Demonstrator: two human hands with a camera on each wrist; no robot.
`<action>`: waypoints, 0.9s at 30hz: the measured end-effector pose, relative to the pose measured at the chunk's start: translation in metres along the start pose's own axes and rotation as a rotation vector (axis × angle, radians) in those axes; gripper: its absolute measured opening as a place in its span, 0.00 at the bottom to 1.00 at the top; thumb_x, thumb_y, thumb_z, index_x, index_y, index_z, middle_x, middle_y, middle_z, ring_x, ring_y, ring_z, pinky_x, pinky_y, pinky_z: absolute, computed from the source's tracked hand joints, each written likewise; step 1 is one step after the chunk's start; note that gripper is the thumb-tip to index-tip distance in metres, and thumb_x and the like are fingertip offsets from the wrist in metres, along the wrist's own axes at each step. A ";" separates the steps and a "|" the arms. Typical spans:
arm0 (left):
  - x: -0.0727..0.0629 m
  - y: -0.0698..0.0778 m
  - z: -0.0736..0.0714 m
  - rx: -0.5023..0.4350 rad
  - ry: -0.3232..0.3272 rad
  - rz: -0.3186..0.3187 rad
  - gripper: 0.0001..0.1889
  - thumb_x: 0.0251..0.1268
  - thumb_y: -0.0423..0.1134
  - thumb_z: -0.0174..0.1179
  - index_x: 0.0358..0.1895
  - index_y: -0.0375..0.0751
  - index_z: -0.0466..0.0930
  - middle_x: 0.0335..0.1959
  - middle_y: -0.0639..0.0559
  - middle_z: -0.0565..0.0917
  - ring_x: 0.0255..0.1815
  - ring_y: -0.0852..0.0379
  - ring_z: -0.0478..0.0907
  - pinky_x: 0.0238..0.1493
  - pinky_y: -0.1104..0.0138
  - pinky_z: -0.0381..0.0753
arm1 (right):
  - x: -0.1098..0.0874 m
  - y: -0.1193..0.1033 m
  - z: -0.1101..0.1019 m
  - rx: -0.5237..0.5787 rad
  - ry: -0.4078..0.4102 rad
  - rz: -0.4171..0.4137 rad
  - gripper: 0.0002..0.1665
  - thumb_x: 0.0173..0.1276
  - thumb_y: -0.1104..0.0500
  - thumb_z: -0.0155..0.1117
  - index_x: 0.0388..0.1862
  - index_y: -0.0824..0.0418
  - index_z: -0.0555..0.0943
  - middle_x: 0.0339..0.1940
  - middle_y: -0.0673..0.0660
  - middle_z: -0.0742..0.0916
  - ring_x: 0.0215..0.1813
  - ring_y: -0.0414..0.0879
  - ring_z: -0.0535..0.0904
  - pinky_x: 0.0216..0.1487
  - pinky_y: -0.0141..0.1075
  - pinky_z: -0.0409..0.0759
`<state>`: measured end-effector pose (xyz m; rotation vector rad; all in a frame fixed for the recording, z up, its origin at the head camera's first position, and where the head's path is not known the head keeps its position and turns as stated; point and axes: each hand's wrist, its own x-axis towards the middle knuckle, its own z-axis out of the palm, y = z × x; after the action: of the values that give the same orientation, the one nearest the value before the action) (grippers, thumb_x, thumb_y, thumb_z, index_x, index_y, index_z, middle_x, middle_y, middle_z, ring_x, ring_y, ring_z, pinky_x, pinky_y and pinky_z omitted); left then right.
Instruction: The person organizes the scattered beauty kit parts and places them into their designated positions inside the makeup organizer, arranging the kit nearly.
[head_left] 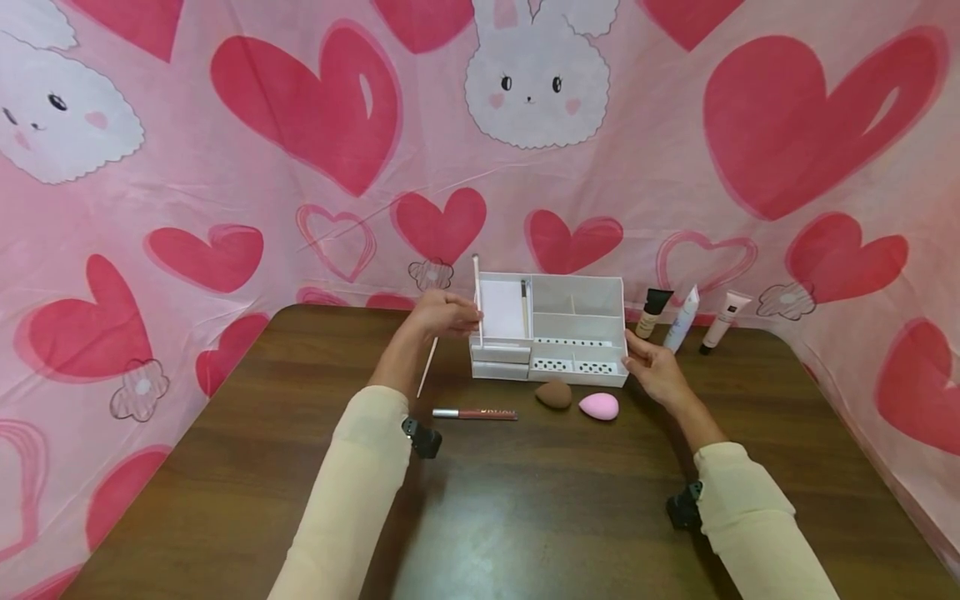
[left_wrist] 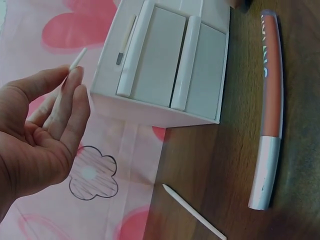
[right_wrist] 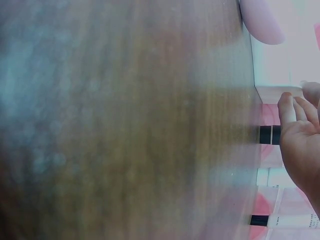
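Note:
My left hand (head_left: pixel 444 315) pinches a slim white makeup brush (head_left: pixel 476 287) between thumb and fingertips, upright over the left compartment of a white makeup organizer (head_left: pixel 577 287). The pinched tip (left_wrist: pixel 79 58) of the brush shows in the left wrist view, its far part hidden. Another brush (head_left: pixel 524 302) stands inside that compartment, against the divider. My right hand (head_left: pixel 654 368) touches the organizer's right side near its front corner, fingers fairly straight. In the right wrist view, this hand (right_wrist: pixel 304 142) has its fingertips at the white side wall (right_wrist: pixel 277 92).
A thin white stick (head_left: pixel 427 367) lies left of the organizer. In front are a lip gloss tube (head_left: pixel 476 414), a brown sponge (head_left: pixel 553 395) and a pink sponge (head_left: pixel 599 407). A black-capped tube (head_left: pixel 652 312), white tube (head_left: pixel 682 321) and pink tube (head_left: pixel 725 322) stand at right by the cloth backdrop.

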<state>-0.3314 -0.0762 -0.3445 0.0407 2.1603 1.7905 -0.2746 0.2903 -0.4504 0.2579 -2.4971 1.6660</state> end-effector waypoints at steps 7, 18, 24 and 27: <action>0.007 0.001 0.007 -0.082 0.031 -0.028 0.16 0.66 0.26 0.62 0.55 0.21 0.80 0.22 0.55 0.84 0.23 0.64 0.82 0.31 0.73 0.87 | -0.001 0.000 0.000 -0.001 0.001 0.008 0.33 0.73 0.74 0.56 0.75 0.78 0.60 0.74 0.76 0.66 0.59 0.20 0.71 0.51 0.08 0.71; 0.015 0.012 0.015 0.017 0.059 -0.034 0.16 0.66 0.29 0.64 0.54 0.25 0.83 0.23 0.54 0.84 0.24 0.64 0.82 0.36 0.70 0.87 | 0.000 0.004 -0.001 -0.007 0.002 -0.008 0.33 0.73 0.75 0.55 0.74 0.78 0.60 0.74 0.77 0.67 0.62 0.25 0.73 0.51 0.09 0.72; 0.019 0.014 0.019 0.028 0.068 -0.037 0.15 0.66 0.28 0.64 0.53 0.24 0.84 0.25 0.51 0.83 0.24 0.63 0.81 0.27 0.74 0.84 | 0.001 0.005 -0.001 -0.046 0.008 -0.008 0.32 0.73 0.74 0.55 0.75 0.77 0.61 0.74 0.76 0.68 0.69 0.41 0.73 0.52 0.08 0.71; 0.020 0.015 0.022 0.032 0.075 -0.030 0.14 0.66 0.28 0.64 0.52 0.23 0.84 0.24 0.52 0.82 0.24 0.62 0.80 0.26 0.75 0.84 | 0.002 0.005 -0.001 -0.045 0.010 -0.016 0.32 0.73 0.74 0.55 0.74 0.78 0.61 0.73 0.76 0.68 0.67 0.37 0.73 0.52 0.08 0.71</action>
<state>-0.3474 -0.0477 -0.3385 -0.0513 2.2292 1.7676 -0.2776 0.2928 -0.4541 0.2641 -2.5152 1.5988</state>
